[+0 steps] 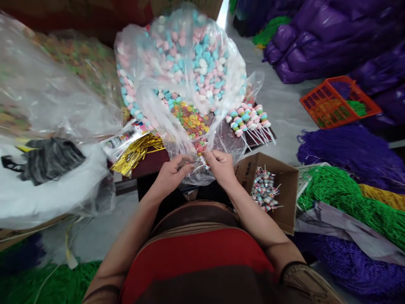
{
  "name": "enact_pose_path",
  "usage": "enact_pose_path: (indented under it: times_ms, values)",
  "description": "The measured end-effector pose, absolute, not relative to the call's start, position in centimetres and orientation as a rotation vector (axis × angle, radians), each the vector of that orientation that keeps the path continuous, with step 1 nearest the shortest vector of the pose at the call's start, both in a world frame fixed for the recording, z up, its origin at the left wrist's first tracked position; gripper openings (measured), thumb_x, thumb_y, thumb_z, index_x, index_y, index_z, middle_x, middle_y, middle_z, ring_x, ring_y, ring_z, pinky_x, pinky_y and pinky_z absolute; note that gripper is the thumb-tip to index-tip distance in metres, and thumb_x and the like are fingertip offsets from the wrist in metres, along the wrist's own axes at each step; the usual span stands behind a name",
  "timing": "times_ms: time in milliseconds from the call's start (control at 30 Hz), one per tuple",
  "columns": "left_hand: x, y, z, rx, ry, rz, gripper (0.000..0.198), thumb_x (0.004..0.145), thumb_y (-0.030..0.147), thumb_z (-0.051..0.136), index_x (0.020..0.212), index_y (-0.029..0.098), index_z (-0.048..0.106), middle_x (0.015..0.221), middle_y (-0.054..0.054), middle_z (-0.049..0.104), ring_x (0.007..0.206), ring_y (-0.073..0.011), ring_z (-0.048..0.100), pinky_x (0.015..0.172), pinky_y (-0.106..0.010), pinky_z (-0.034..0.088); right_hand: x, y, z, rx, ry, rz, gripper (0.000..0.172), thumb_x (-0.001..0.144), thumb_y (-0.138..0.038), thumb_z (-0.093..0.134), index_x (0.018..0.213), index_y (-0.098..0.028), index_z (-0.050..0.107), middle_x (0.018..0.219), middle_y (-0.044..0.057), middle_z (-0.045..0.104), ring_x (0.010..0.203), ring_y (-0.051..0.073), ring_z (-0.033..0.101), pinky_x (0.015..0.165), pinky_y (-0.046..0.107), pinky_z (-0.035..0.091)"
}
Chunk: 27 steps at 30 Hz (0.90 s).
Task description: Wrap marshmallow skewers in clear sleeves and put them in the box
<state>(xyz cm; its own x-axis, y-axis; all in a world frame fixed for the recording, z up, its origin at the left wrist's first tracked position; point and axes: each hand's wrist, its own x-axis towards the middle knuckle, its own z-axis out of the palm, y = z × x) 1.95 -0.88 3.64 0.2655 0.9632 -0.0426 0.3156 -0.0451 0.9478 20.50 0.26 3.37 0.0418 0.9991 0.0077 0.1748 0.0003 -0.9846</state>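
Both my hands are at the open front of a clear plastic bag [177, 139] of pink, blue and white candies [205, 50]. Small ring-shaped candies [193, 120] in yellow, orange and green lie in its mouth. My right hand [221, 166] is closed, pinching a short white stick [204, 161] with what looks like a ring candy at its upper end. Just left of it, my left hand [174, 173] has its fingers curled and thumb against the forefinger; whatever is between them is too small to make out.
Finished candy skewers [249, 118] lie right of the bag. A cardboard box [286, 185] beside my right forearm contains wrapped skewers [265, 190]. Gold twist ties [136, 154] and a dark striped cloth [53, 160] are at left. An orange crate [329, 107] stands farther right.
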Motion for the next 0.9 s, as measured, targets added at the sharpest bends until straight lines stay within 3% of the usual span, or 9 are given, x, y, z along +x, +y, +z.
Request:
enact_pose_path:
  times_ms: [67, 300, 467, 567, 667, 767, 900]
  values:
    - [2.0, -0.9, 3.5, 1.552, 1.201, 0.841, 0.027, 0.086, 0.047, 0.067, 0.093, 0.021, 0.071, 0.071, 0.003, 0.064, 0.065, -0.0131, 0.053, 0.063, -0.024, 0.042, 20.6, 0.3, 3.3, -1.374, -1.306, 1.073, 0.076, 0.076, -0.088, 0.057, 0.046, -0.022, 0.035, 0.045, -0.005, 0.033, 0.048, 0.008, 0.031, 0.049, 0.027, 0.026]
    - [2.4, -0.4, 3.9, 1.673, 1.290, 0.994, 0.038, 0.094, 0.047, 0.058, 0.068, 0.021, 0.061, 0.059, 0.001, 0.054, 0.059, -0.0139, 0.051, 0.060, -0.026, 0.041, 20.9, 0.4, 3.0, -1.369, -1.383, 1.009, 0.077, 0.080, -0.088, 0.052, 0.043, -0.021, 0.036, 0.044, -0.004, 0.034, 0.048, 0.009, 0.030, 0.049, 0.027, 0.025]
    - [2.4, -0.4, 2.9, 1.625, 1.410, 1.047, 0.033, 0.090, 0.048, 0.062, 0.077, 0.020, 0.071, 0.059, 0.001, 0.058, 0.058, -0.0132, 0.049, 0.058, -0.025, 0.040, 23.6, 1.5, 2.9, -1.409, -1.420, 0.992, 0.064, 0.085, -0.075, 0.059, 0.050, -0.021, 0.051, 0.049, -0.004, 0.045, 0.050, 0.010, 0.039, 0.052, 0.026, 0.032]
    - [1.9, -0.4, 2.0, 1.449, 1.418, 1.091, 0.032, 0.087, 0.051, 0.066, 0.084, 0.020, 0.073, 0.061, 0.002, 0.058, 0.056, -0.0118, 0.047, 0.054, -0.024, 0.038, 27.1, 3.1, 3.1, -1.516, -1.423, 0.785, 0.046, 0.090, -0.059, 0.059, 0.067, -0.020, 0.067, 0.062, 0.000, 0.062, 0.059, 0.013, 0.052, 0.061, 0.027, 0.042]
    - [1.4, -0.5, 1.1, 1.208, 1.358, 1.135, 0.035, 0.086, 0.056, 0.069, 0.089, 0.021, 0.073, 0.061, 0.004, 0.054, 0.051, -0.0099, 0.043, 0.047, -0.023, 0.034, 30.6, 4.9, 3.5, -1.793, -1.538, 0.394, 0.027, 0.093, -0.038, 0.058, 0.087, -0.019, 0.076, 0.085, 0.006, 0.074, 0.080, 0.020, 0.063, 0.076, 0.032, 0.046]
    - [1.3, -0.4, 0.6, 1.063, 1.310, 1.201, 0.039, 0.084, 0.060, 0.072, 0.087, 0.022, 0.071, 0.062, 0.004, 0.054, 0.051, -0.0098, 0.044, 0.046, -0.022, 0.036, 32.7, 6.0, 3.7, -2.142, -1.687, 0.153, 0.027, 0.095, -0.031, 0.055, 0.097, -0.017, 0.078, 0.102, 0.014, 0.077, 0.091, 0.026, 0.066, 0.079, 0.035, 0.045]
    - [1.5, -0.2, 0.7, 1.030, 1.237, 1.309, 0.044, 0.079, 0.063, 0.076, 0.077, 0.020, 0.069, 0.069, 0.001, 0.059, 0.063, -0.0110, 0.050, 0.059, -0.023, 0.045, 33.0, 6.2, 2.9, -2.344, -1.820, 0.123, 0.030, 0.097, -0.038, 0.058, 0.094, -0.017, 0.079, 0.102, 0.016, 0.077, 0.090, 0.025, 0.066, 0.074, 0.032, 0.042]
